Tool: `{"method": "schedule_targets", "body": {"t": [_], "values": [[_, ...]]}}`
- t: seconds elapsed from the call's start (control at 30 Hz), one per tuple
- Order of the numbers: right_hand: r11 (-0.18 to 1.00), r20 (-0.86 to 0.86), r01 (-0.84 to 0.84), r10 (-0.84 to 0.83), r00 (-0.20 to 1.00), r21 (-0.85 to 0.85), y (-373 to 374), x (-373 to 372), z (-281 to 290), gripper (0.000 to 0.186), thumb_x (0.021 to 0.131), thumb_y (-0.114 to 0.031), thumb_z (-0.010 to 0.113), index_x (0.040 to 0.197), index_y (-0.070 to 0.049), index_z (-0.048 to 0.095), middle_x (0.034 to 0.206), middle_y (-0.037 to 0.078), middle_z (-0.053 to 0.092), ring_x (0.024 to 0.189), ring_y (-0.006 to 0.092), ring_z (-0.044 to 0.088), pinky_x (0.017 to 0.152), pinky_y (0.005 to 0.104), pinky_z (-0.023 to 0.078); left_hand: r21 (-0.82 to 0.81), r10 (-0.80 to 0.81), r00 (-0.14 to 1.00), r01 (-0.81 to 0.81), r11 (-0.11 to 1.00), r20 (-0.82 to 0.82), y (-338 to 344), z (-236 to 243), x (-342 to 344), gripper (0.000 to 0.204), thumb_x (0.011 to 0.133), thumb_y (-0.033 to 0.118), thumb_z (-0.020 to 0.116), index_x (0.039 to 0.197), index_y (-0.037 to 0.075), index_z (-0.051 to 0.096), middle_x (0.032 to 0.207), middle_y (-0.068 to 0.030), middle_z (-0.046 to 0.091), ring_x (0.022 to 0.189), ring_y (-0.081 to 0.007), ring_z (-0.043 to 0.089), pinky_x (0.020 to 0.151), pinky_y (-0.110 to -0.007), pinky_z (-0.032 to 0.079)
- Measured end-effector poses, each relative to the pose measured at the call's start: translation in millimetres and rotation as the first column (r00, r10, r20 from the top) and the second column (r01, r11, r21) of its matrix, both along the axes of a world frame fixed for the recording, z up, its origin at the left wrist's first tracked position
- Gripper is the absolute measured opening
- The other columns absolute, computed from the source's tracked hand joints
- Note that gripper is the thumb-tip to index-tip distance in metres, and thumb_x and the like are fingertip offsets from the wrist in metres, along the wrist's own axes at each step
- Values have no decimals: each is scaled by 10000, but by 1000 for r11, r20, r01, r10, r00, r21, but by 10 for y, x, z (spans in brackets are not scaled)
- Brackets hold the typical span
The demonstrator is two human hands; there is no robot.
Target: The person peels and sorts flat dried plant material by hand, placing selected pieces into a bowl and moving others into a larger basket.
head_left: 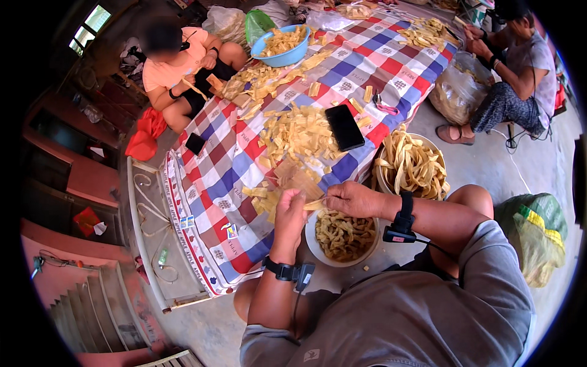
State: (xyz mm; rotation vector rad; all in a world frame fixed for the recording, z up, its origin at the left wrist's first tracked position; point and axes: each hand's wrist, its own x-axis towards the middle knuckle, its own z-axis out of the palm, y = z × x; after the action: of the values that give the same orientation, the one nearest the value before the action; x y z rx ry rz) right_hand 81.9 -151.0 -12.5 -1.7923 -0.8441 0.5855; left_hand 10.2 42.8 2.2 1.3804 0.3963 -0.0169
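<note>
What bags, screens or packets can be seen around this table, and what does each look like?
Phone: flat black rectangle, dark screen, lying on the checked cloth.
Small black device: near the cloth's left edge.
Clear plastic bag: bulging, on the floor right of the table.
Green and yellow sack: on the floor at far right.
Green bag: behind the blue bowl.

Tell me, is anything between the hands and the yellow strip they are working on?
No. Both the left hand and the right hand already touch the yellow strip, held above the white bowl; nothing visible lies between.
</note>
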Motion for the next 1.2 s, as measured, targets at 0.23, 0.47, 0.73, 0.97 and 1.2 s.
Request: {"method": "schedule_targets", "body": {"t": [0.23,0.47,0.73,0.97,1.2], "values": [[973,-126,168,-149,981,156,216,152,-179,154,918,-166,634,931,-18,594,777,124,618,723,224,590,694,366,486,-30,62,994,-60,998,91,137,-191,38,114,948,127,618,998,77,528,689,28,490,561,-48,434,504,-210,345],[954,-23,194,-194,981,229,397,263,-302,105,946,-28,568,1028,-36,504,742,-19,516,688,68,469,613,262,419,36,122,986,-127,991,117,169,-300,80,92,960,126,602,1012,77,545,718,51,498,578,-29,408,499,-197,319],[935,198,239,-295,935,262,529,347,-405,124,933,-41,589,1024,-34,505,739,24,559,683,108,520,639,293,454,87,178,976,-190,978,129,188,-437,152,90,982,129,575,1017,55,536,697,15,507,555,-54,421,503,-212,344],[960,314,278,-274,909,32,522,332,-413,143,889,-157,581,991,-58,570,817,229,642,805,450,620,703,503,486,239,142,986,-159,958,85,216,-717,187,107,963,128,562,1030,51,531,714,9,531,542,-48,435,469,-218,352],[960,272,282,-271,924,-1,344,354,-549,160,871,-118,600,1002,-38,556,856,219,633,823,409,612,734,452,491,52,177,984,-176,983,-20,253,-554,93,134,969,165,541,1036,49,537,755,-55,601,553,-119,548,471,-245,419]]}}
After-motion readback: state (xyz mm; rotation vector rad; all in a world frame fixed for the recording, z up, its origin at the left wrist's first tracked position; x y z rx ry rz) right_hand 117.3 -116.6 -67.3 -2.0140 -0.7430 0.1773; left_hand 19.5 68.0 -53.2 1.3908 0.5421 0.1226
